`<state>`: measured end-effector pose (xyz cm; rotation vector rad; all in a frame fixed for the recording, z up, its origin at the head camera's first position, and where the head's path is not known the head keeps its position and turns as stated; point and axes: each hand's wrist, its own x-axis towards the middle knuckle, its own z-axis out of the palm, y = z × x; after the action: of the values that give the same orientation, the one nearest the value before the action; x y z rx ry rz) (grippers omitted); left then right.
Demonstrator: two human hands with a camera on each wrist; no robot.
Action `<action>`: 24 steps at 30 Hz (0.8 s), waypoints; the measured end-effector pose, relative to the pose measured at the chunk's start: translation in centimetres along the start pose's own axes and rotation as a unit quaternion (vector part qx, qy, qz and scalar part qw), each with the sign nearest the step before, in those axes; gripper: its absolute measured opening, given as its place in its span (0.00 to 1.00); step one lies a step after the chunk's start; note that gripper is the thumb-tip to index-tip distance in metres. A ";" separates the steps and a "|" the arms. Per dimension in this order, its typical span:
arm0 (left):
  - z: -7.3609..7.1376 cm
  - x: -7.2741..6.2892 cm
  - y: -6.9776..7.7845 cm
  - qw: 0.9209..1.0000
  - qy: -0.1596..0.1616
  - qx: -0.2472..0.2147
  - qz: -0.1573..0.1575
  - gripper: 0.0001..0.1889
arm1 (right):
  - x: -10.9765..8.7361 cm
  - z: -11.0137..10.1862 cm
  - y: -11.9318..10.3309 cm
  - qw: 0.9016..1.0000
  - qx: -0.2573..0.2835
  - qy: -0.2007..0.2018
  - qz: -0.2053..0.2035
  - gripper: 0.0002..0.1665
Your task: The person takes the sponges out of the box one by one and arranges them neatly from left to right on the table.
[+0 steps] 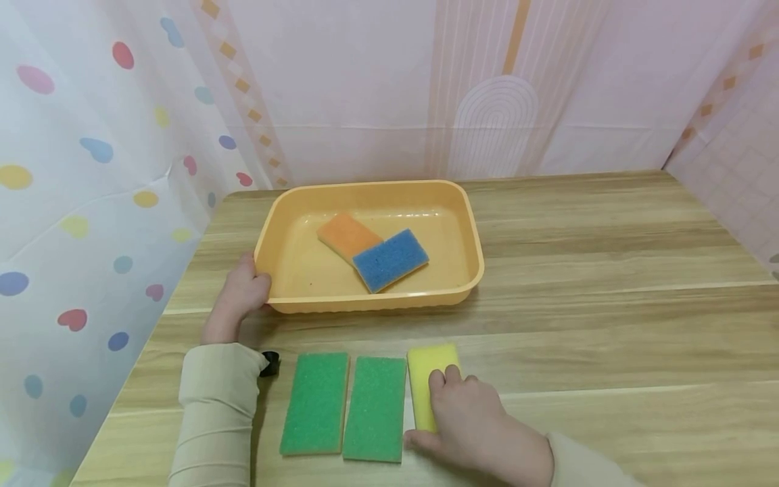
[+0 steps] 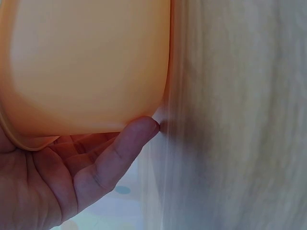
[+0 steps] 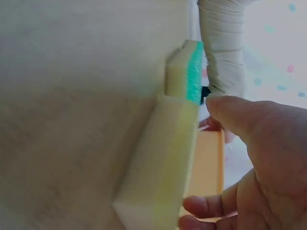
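Note:
At the front left corner of a yellow-orange plastic tray [image 1: 365,302], my left hand [image 1: 245,289] grips the outside wall. Its thumb [image 2: 127,148] lies against the wall, low and close to the tabletop. Inside the tray, a blue sponge [image 1: 391,260] partly overlaps an orange sponge [image 1: 347,233]. My right hand [image 1: 471,419] reaches over a yellow sponge [image 1: 426,365], fingertips at its upper face and thumb by its near left edge. In the right wrist view the thumb [image 3: 230,110] stands off from the sponge. Left of it lie two green sponges [image 1: 315,402], side by side.
The wood-grain table [image 1: 608,325] extends to the right. Behind it hangs a patterned curtain [image 1: 365,81], and a dotted one [image 1: 97,203] borders the left side. A small black object [image 1: 270,364] shows by the left sleeve.

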<state>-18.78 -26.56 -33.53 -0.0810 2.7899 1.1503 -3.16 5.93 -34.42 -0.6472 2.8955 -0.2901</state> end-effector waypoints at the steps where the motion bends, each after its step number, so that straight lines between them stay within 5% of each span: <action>1: 0.0 0.0 0.0 1.000 -0.001 0.000 -0.001 0.28 | 0.1 -0.3 0.1 1.000 0.011 -0.013 0.002 0.42; 7: 0.0 0.0 -0.1 1.000 0.000 0.002 0.000 0.28 | 1.3 -2.9 1.2 0.994 0.070 -0.084 0.015 0.42; 24: 0.0 0.0 0.0 1.000 0.000 -0.001 0.000 0.28 | 5.1 -8.7 4.0 0.994 0.084 -0.046 -0.058 0.19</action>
<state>-18.79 -26.57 -33.48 -0.0827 2.7888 1.1527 -11.05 8.61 -27.48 -0.7774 2.7143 -0.5000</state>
